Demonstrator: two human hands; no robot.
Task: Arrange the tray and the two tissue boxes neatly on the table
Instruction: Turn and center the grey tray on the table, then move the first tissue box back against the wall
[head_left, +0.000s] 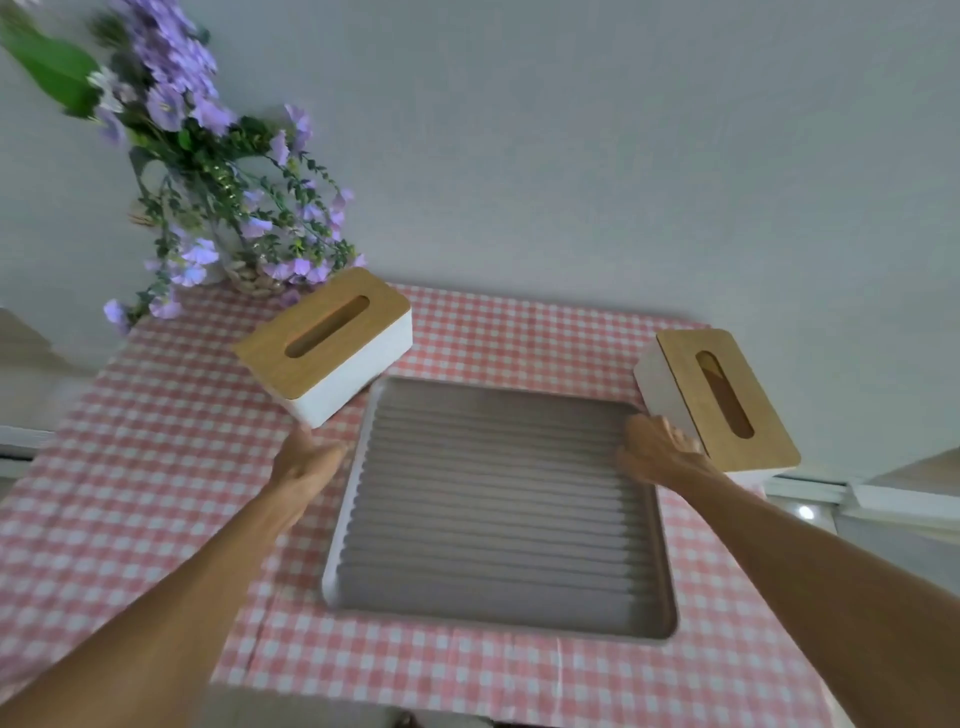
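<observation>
A worktop (156, 467) under a pink checked cloth carries all three items, none yet squared up. The grey ribbed tray (498, 509) lies flat at the centre, its edges roughly in line with the worktop's and so close to a finished position by the look of it. The left tissue box (324, 345), white with a wooden slotted lid, sits at an angle just off the tray's far left corner, beside a basket of purple flowers (223, 208). The right tissue box (719, 397) stands skewed near the worktop's right edge, just beside the tray's far right corner. The left hand (306, 457) reaches to the near corner of its box, fingers loose and holding nothing. The right hand (657, 449) rests at the tray's rim against the other box; motion blur hides whether it grips anything. Straightening both boxes appears to remain.
</observation>
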